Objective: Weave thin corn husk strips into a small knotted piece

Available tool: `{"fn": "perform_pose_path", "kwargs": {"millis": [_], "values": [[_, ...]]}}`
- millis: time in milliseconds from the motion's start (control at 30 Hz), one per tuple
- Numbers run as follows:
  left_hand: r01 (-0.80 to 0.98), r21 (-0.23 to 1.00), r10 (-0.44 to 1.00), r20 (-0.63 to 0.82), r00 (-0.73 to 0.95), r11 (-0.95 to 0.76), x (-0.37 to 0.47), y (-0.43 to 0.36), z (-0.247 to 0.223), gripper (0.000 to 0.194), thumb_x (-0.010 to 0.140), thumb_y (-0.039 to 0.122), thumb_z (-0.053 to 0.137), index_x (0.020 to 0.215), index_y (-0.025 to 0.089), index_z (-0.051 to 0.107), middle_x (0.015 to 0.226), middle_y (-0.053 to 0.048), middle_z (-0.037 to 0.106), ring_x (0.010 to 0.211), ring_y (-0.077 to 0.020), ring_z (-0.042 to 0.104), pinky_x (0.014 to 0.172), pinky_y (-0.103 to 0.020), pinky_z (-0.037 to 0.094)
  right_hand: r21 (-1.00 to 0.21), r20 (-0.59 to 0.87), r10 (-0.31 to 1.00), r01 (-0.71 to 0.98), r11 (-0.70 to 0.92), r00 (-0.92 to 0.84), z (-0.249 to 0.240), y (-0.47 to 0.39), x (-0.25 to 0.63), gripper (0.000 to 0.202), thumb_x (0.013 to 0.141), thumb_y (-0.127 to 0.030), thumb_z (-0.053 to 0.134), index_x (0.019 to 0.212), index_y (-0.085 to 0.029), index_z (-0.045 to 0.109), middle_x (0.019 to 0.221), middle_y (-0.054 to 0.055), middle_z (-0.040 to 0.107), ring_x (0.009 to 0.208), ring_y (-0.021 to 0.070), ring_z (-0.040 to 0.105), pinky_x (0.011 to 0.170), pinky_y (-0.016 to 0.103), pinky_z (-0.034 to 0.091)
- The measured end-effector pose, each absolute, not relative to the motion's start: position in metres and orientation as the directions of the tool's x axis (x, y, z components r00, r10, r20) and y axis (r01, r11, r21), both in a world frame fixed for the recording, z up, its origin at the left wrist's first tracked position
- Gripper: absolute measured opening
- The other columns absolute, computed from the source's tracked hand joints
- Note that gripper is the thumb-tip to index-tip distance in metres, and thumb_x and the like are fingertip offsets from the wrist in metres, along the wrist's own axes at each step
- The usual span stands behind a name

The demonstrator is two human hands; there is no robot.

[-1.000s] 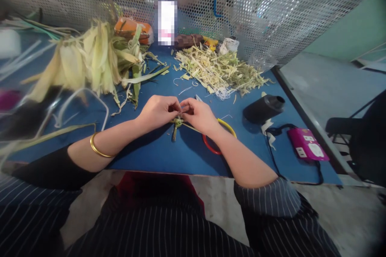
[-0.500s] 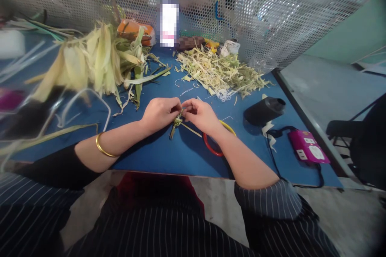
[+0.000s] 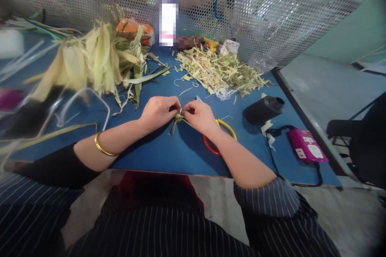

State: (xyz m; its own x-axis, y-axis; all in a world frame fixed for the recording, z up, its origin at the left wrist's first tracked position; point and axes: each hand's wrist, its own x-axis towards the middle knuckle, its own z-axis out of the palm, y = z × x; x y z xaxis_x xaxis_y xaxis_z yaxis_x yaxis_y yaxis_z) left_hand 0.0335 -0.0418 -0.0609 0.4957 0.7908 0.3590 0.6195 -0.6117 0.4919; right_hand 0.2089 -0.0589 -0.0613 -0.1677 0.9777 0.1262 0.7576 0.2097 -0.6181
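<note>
Near the middle of the blue table, my left hand [image 3: 159, 111] and my right hand [image 3: 199, 115] meet fingertip to fingertip over a small twisted piece of corn husk [image 3: 175, 122]. Both hands are pinched closed on it. A bit of white shows between the fingertips, too small to make out. The lower end of the husk piece hangs down, and a thin strip runs from it under my right hand. Scissors with red and yellow handles [image 3: 230, 128] lie under my right wrist, their blade tip just showing beyond the hand.
A heap of corn husks [image 3: 99, 60] lies at the back left, and shredded husk [image 3: 220, 68] at the back right. On the right are a black cylinder [image 3: 263, 109] and a magenta power strip [image 3: 306, 144] with its cord. A perforated metal screen [image 3: 265, 16] stands behind.
My right hand has shifted slightly, its fingers more tightly pinched by the husk piece. The thin strip shows less below it. The view has moved slightly.
</note>
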Motion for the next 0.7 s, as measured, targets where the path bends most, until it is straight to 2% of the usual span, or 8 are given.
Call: {"fn": "perform_pose_path", "kwargs": {"millis": [167,233,333,400,500,700], "values": [[0.719,0.23,0.726,0.451,0.519,-0.656,0.034,-0.038,-0.066,0.012,0.08,0.02,0.053,0.081,0.02,0.066,0.073,-0.003,0.068,0.067,-0.0161,0.061,0.059,-0.026,0.037,-0.631,0.169,0.95,0.712,0.308,-0.262,-0.062,-0.059,0.21,0.007,0.074,-0.018,0.057,0.069,-0.018,0.062,0.069,0.0,0.056,0.065,0.0116,0.051,0.065,0.027,0.04],[0.729,0.187,0.703,0.498,0.508,-0.659,0.036,-0.038,-0.067,0.014,0.082,0.021,0.051,0.079,0.019,0.064,0.071,-0.003,0.067,0.066,-0.0158,0.06,0.057,-0.027,0.036,-0.705,0.149,0.961,0.657,0.268,-0.233,-0.064,-0.058,0.211,0.008,0.077,-0.017,0.055,0.074,-0.018,0.061,0.066,-0.002,0.055,0.06,0.0102,0.053,0.063,0.026,0.041],[0.709,0.209,0.687,0.531,0.497,-0.674,0.037,-0.038,-0.067,0.016,0.086,0.022,0.048,0.081,0.019,0.063,0.074,-0.002,0.067,0.068,-0.0148,0.06,0.059,-0.026,0.038,-0.852,0.094,0.989,0.506,0.139,-0.112,-0.07,-0.054,0.213,0.013,0.081,-0.017,0.051,0.09,-0.019,0.059,0.068,-0.003,0.055,0.05,0.0078,0.053,0.056,0.025,0.044],[0.68,0.235,0.676,0.538,0.504,-0.694,0.037,-0.038,-0.066,0.015,0.087,0.021,0.048,0.082,0.018,0.062,0.077,-0.002,0.067,0.071,-0.014,0.06,0.062,-0.025,0.039,-0.887,0.095,0.991,0.445,0.127,-0.092,-0.073,-0.051,0.213,0.02,0.08,-0.015,0.052,0.097,-0.02,0.059,0.074,-0.003,0.055,0.048,0.0071,0.054,0.053,0.024,0.045],[0.642,0.26,0.657,0.551,0.515,-0.721,0.038,-0.039,-0.065,0.014,0.088,0.021,0.049,0.083,0.018,0.062,0.083,-0.002,0.068,0.074,-0.0133,0.06,0.064,-0.025,0.039,-0.866,0.149,0.976,0.455,0.208,-0.162,-0.075,-0.049,0.213,0.023,0.078,-0.011,0.052,0.094,-0.021,0.065,0.081,-0.001,0.055,0.05,0.0062,0.054,0.058,0.026,0.046],[0.633,0.324,0.689,0.533,0.492,-0.703,0.037,-0.039,-0.064,0.01,0.084,0.019,0.053,0.081,0.018,0.063,0.081,-0.002,0.066,0.072,-0.0126,0.058,0.063,-0.025,0.039,-0.806,0.173,0.974,0.547,0.227,-0.148,-0.077,-0.048,0.214,0.003,0.075,-0.018,0.063,0.076,-0.019,0.066,0.076,-0.001,0.055,0.058,0.009,0.052,0.061,0.026,0.044]]}}
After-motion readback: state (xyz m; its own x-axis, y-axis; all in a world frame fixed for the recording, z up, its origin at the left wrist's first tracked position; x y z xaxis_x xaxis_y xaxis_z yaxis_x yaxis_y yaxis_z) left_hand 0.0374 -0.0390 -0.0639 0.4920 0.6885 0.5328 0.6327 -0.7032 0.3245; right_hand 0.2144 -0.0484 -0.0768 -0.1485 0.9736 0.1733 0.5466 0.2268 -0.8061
